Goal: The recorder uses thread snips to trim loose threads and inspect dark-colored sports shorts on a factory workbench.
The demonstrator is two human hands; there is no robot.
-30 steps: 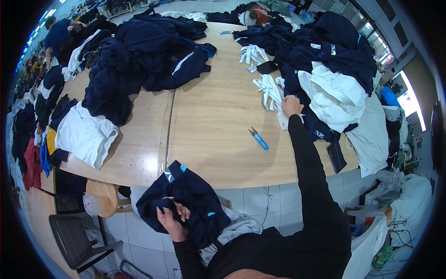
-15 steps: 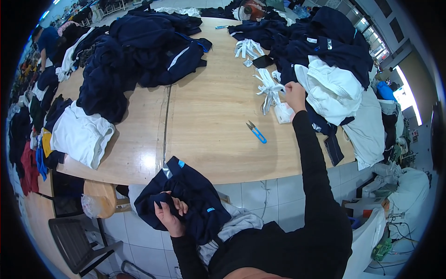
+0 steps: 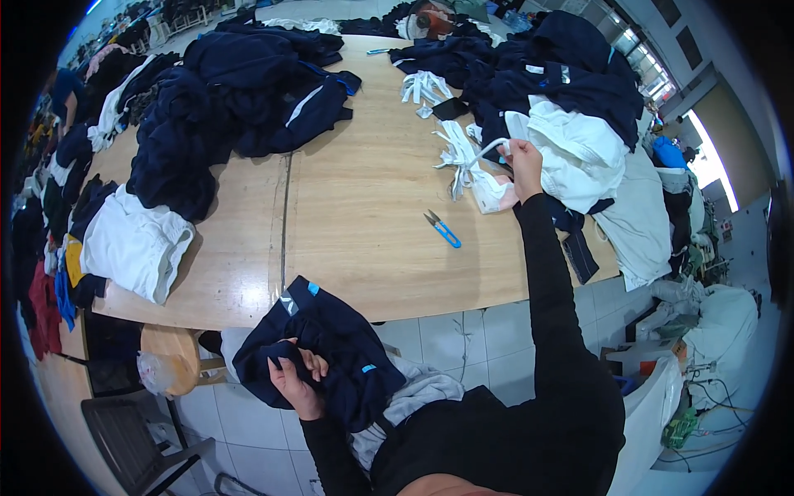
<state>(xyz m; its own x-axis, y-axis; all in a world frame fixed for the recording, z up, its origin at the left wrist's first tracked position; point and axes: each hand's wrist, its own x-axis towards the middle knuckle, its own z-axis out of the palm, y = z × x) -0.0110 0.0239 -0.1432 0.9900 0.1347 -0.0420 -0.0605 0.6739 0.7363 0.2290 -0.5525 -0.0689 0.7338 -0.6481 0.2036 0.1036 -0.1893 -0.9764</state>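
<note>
On my lap at the table's near edge lies a dark navy garment (image 3: 351,335) with small light-blue tabs. Folded cloth of it is pinched in my left hand (image 3: 298,382), whose fingers are closed. Stretched out over the right of the table, my right hand (image 3: 526,169) pinches the end of a thin white strip (image 3: 490,150). That strip runs back to a loose bundle of white strips (image 3: 456,153). Just below the hand sits a small white-and-pink packet (image 3: 494,195). Nearer to me are blue thread snips (image 3: 444,231), lying with blades apart.
Heaps of navy garments (image 3: 240,91) cover the far left, with a white garment (image 3: 136,244) in front. Beside my right hand are a white garment (image 3: 579,157) and more navy clothing (image 3: 571,91). A second strip bundle (image 3: 425,86) lies farther back. A stool (image 3: 172,347) stands below left.
My right hand has drawn a white strip up and away from the bundle, so it now arches toward my fingers. My left hand keeps its grip on the navy garment. The view has shifted slightly.
</note>
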